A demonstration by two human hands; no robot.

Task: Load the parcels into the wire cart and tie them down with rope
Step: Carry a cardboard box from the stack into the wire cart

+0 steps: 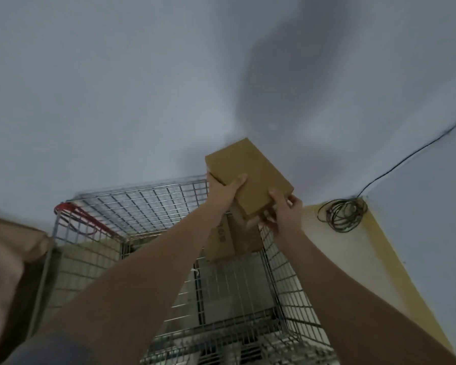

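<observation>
Both hands, left and right, gripping flat parcel above wire cart. Beneath hands, another parcel. Risk: tilted release sliding off it.

parcel: plain brown cardboard
lower parcel: brown, dark printed lettering
wire cart: silver-grey grid mesh
cart handle: red
coiled cord: black
wall: pale grey-blue
floor: cream-yellow
</observation>
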